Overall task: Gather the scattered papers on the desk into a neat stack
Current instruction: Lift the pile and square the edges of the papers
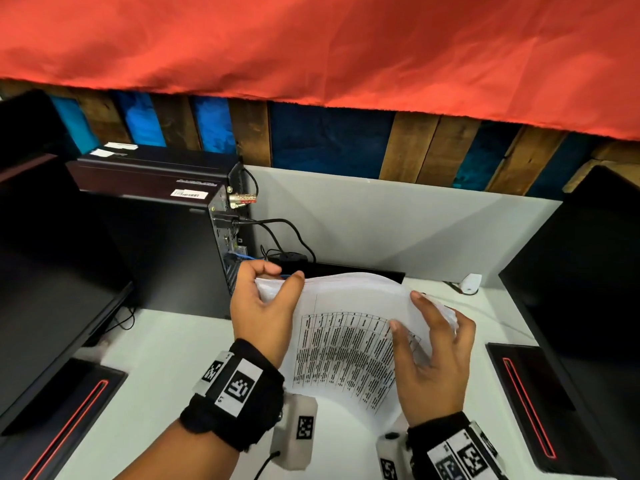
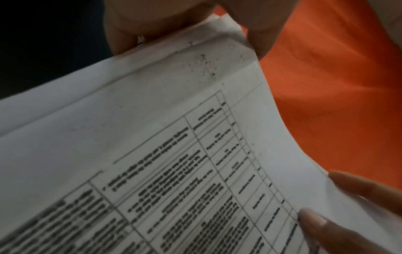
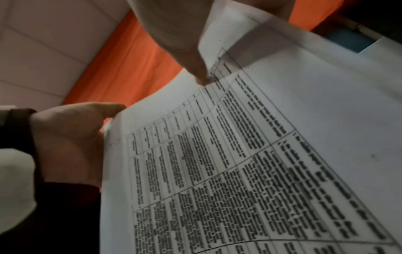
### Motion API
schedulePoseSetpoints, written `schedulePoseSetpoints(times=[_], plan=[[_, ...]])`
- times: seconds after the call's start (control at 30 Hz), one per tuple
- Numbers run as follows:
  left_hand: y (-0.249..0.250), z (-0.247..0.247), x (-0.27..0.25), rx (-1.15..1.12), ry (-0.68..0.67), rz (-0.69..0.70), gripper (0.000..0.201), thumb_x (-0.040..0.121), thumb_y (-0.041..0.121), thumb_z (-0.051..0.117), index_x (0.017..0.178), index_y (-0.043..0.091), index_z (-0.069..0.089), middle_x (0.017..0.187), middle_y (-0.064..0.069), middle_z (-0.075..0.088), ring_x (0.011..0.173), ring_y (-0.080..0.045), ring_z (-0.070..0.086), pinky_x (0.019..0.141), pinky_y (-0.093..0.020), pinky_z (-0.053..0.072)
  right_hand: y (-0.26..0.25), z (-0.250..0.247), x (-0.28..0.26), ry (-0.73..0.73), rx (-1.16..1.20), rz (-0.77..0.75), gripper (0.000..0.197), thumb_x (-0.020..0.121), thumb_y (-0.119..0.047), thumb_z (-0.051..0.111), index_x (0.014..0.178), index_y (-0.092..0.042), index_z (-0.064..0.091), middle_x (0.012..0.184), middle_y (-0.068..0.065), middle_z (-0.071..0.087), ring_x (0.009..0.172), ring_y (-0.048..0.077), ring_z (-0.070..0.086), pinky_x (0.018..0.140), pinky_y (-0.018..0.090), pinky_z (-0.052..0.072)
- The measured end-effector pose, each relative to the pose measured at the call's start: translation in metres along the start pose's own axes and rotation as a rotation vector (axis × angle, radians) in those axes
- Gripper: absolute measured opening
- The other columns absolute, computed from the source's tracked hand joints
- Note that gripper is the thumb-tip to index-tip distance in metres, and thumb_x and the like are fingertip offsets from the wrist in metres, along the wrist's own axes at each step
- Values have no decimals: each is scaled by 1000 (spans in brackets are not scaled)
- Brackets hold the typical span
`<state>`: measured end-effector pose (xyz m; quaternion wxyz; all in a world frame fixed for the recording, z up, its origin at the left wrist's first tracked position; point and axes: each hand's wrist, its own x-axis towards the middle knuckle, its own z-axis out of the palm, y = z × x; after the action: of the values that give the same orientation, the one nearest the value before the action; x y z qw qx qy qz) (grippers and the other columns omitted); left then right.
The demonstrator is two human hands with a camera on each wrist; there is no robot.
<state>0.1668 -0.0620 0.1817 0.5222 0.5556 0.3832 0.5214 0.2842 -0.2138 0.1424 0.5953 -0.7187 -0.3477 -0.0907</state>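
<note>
Head view: both hands hold one bundle of printed papers [image 1: 349, 327] raised off the white counter [image 1: 173, 358], at its middle, between two dark monitors [image 1: 52, 271] whose stands sit toward the left and right edges. The top sheet bears a printed table and bows upward between the two grips.

Left hand [image 1: 261, 313]: closed on the bundle's left end. Thumb lies on the top sheet, remaining fingers curl over the far edge. Left wrist view confirms this; a fingertip [image 2: 259, 43] presses the sheet's corner, and two fingertips of the other hand rest on the printed face at lower right.

Right hand [image 1: 433, 351]: closed on the bundle's right end. Thumb and forefinger lie on the printed face; the other fingers wrap behind the stack edge. Right wrist view shows a fingertip [image 3: 200, 75] pressing into the sheet where it creases, with the left hand [image 3: 69, 142] at the opposite edge.

Sheet edges at the right end appear fanned, not flush. A black computer tower [image 1: 166, 230] stands at the counter's rear left, cables trailing behind it. Red cloth [image 1: 311, 39] hangs above the rear wall.
</note>
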Motion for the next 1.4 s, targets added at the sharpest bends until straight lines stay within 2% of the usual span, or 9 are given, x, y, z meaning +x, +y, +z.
schedulePoseSetpoints(times=[0.17, 0.3, 0.4, 0.47, 0.63, 0.87, 1.0, 1.1, 1.4], plan=[[-3, -4, 2, -13, -22, 10, 24, 74, 29, 61, 91, 14, 55, 80, 3, 61, 64, -1, 57, 65, -21, 48, -1, -3, 2, 68, -123, -29, 59, 73, -21, 78, 122, -36, 52, 120, -3, 37, 111, -22, 37, 78, 27, 48], [-8, -8, 0, -30, 4, -33, 21, 77, 32, 57, 90, 16, 58, 89, 3, 61, 83, -13, 56, 83, -34, 45, -2, -6, 6, 63, -113, -5, 56, 73, -30, 79, 121, -30, 52, 119, -7, 34, 111, -20, 38, 82, 6, 41], [-6, -10, -2, -91, -50, -48, 26, 81, 37, 53, 92, 15, 59, 87, 7, 61, 81, -7, 58, 80, -24, 47, -2, -6, 6, 48, -60, 6, 52, 73, -35, 73, 121, -31, 51, 119, -5, 37, 115, -12, 41, 86, -4, 35], [-6, -11, -5, -79, -109, 0, 36, 77, 47, 57, 95, 15, 58, 87, 7, 62, 78, -4, 60, 73, -17, 50, -2, -6, 4, 26, -41, 19, 50, 75, -43, 68, 122, -33, 53, 114, -13, 36, 115, -11, 41, 90, -3, 34], [-14, -16, -7, -105, -110, -41, 34, 71, 47, 55, 90, 19, 59, 90, -6, 63, 83, -21, 59, 77, -41, 49, -3, -5, 2, 9, -50, -11, 47, 75, -48, 62, 118, -34, 53, 117, -11, 35, 118, -16, 36, 90, 4, 38], [-16, -22, -11, -119, -196, 49, 43, 79, 46, 50, 94, 7, 60, 83, 5, 66, 76, -7, 62, 67, -13, 49, -8, -10, 7, 56, 235, 104, 70, 72, -37, 71, 128, -52, 32, 127, -17, 48, 123, 11, 50, 103, 26, 43], [-17, -27, -13, -170, -272, 33, 46, 66, 48, 61, 93, 11, 59, 80, 0, 65, 69, -9, 63, 61, -17, 53, -6, -11, 7, -19, 338, 240, 71, 65, -53, 74, 128, -43, 42, 131, -4, 54, 124, 19, 52, 105, 45, 42], [-21, -32, -10, -210, -294, 28, 48, 61, 48, 67, 92, 13, 59, 77, 2, 64, 68, -10, 63, 60, -19, 54, -4, -12, 9, 9, 371, 276, 63, 63, -53, 70, 120, -34, 51, 120, -20, 57, 120, 9, 53, 104, 42, 42], [-19, -37, -2, -280, -381, 0, 63, 57, 41, 69, 104, 3, 53, 79, 5, 72, 72, -7, 68, 63, -17, 54, 0, -12, 7, -9, 481, 326, 68, 65, -55, 69, 122, -19, 53, 127, 10, 58, 124, 27, 52, 109, 51, 37]])
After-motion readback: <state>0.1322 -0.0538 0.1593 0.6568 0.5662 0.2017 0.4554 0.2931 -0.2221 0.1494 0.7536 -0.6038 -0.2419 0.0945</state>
